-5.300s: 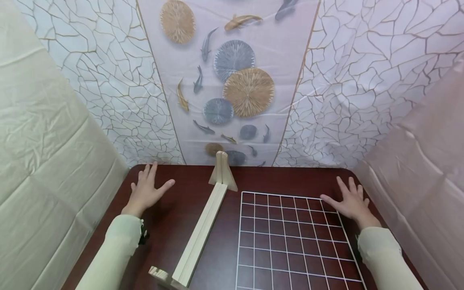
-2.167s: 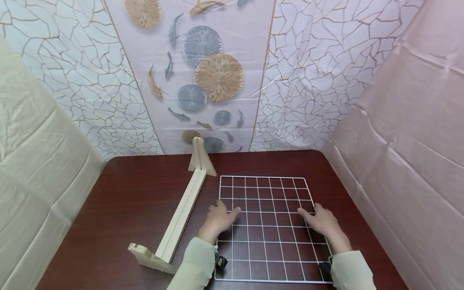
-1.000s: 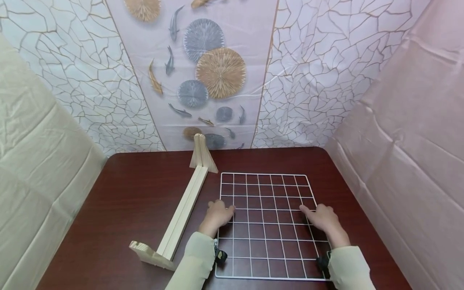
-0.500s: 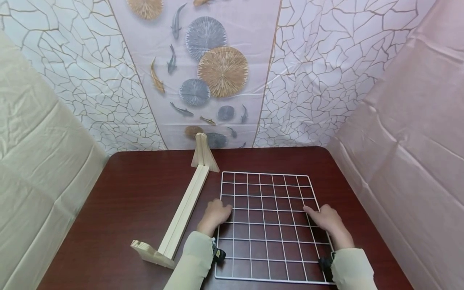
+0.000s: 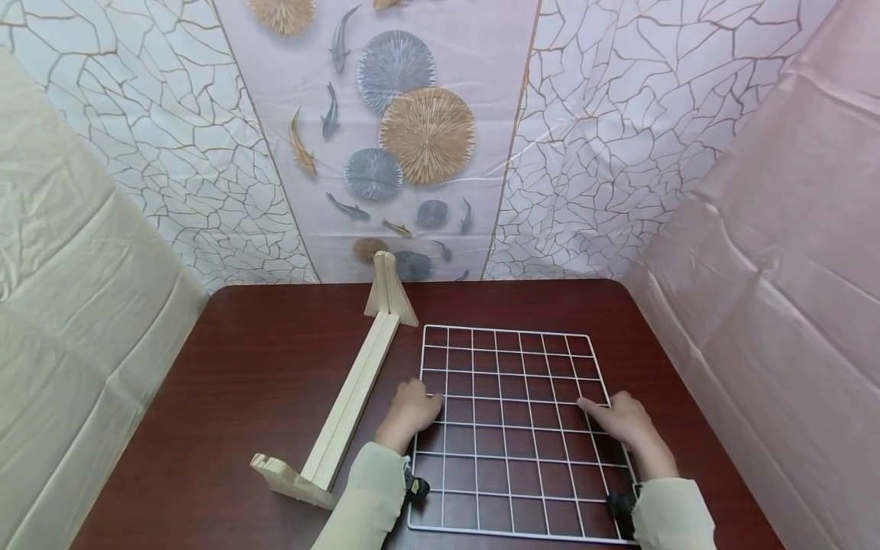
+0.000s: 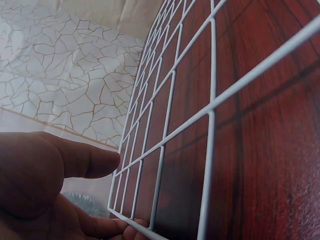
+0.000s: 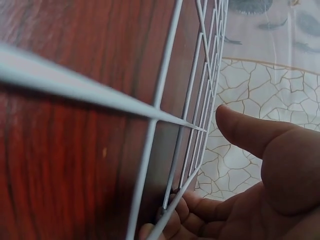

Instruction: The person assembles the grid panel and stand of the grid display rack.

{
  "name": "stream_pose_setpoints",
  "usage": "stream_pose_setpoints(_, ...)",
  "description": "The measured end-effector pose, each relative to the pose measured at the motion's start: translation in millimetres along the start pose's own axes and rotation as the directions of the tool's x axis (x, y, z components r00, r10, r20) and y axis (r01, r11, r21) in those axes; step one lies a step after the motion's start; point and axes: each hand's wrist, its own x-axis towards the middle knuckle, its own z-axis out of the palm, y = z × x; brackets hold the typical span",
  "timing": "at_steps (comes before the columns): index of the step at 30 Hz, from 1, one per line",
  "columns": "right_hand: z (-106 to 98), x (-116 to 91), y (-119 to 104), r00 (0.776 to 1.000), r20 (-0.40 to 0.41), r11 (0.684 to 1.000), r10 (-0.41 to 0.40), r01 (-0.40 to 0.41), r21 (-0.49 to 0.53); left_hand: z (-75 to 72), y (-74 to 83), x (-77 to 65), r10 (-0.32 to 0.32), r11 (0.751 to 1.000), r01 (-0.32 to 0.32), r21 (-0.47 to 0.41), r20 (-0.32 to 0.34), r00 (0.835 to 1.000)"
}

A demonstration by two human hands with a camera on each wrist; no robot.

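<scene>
A white wire grid panel (image 5: 503, 425) lies on the dark red table. At its left edge, my left hand (image 5: 412, 410) has the thumb over the wires. In the left wrist view, the fingertips (image 6: 131, 231) curl under the edge wire, with the thumb (image 6: 92, 160) above. My right hand (image 5: 626, 422) grips the opposite edge the same way. In the right wrist view its fingers (image 7: 180, 212) wrap below the rim wire and the thumb (image 7: 245, 129) points over the grid. The panel's far end is free of hands.
Left of the grid stands a pale wooden stand: a long grooved beam (image 5: 354, 396) joining a far upright end piece (image 5: 390, 294) and a near one (image 5: 292, 481). Patterned cloth (image 5: 619, 153) hangs behind the table (image 5: 227, 367), and beige cloth (image 5: 82, 344) flanks it.
Both hands have come from the table's outer sides to the grid's two side edges, and the fingers have closed round them. In the last second the left thumb has lowered slightly.
</scene>
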Motion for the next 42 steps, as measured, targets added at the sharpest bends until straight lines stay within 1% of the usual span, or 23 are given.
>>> stream_pose_setpoints(3, -6.7, -15.0, -17.8, 1.000, 0.014, 1.000, 0.000, 0.000, 0.008, 0.1, -0.2, -0.9, 0.000, 1.000, 0.000, -0.001, 0.007, 1.000)
stream_pose_setpoints(6, -10.8, -21.3, -27.5, 1.000, 0.013, 0.999, 0.010, -0.010, -0.030, -1.4, 1.2, -4.1, -0.011, 1.000, 0.011, -0.014, 0.012, 1.000)
stream_pose_setpoints(8, -13.0, -23.3, -31.0, 1.000, 0.020, 0.998, 0.008, -0.007, -0.062, -3.2, 2.9, -6.8, -0.014, 1.000, 0.015, -0.022, 0.014, 1.000)
stream_pose_setpoints(10, -14.1, -24.4, -33.2, 0.999, 0.031, 0.997, 0.012, -0.009, -0.083, -2.7, 1.0, -6.7, 0.004, 1.000, -0.004, -0.020, 0.009, 1.000)
stream_pose_setpoints(15, -15.8, -27.3, -38.3, 0.999, 0.040, 0.997, 0.018, -0.015, -0.076, -11.0, 6.1, -10.9, 0.034, 0.997, -0.033, -0.067, 0.011, 0.999)
stream_pose_setpoints(18, -17.4, -30.2, -41.6, 1.000, 0.027, 0.998, 0.006, -0.004, -0.059, -18.0, 11.6, -14.8, 0.040, 0.995, -0.039, -0.095, 0.011, 0.999)
stream_pose_setpoints(23, -20.3, -33.6, -46.4, 1.000, -0.004, 0.999, -0.027, 0.027, -0.044, -20.0, 12.9, -17.1, 0.075, 0.993, -0.076, -0.087, -0.015, 0.997)
stream_pose_setpoints(27, -22.3, -36.8, -48.5, 0.998, -0.025, 0.998, -0.056, 0.055, -0.038, -21.9, 14.9, -20.6, 0.069, 0.991, -0.071, -0.110, -0.021, 0.997)
stream_pose_setpoints(34, -29.8, -45.4, -57.6, 0.996, -0.059, 0.998, -0.062, 0.061, -0.024, -29.2, 22.3, -27.1, 0.082, 0.986, -0.085, -0.140, -0.024, 0.996)
stream_pose_setpoints(42, -42.0, -54.9, -66.9, 0.989, -0.123, 0.997, -0.082, 0.080, -0.021, -39.0, 35.8, -34.4, 0.104, 0.983, -0.111, -0.144, -0.057, 0.993)
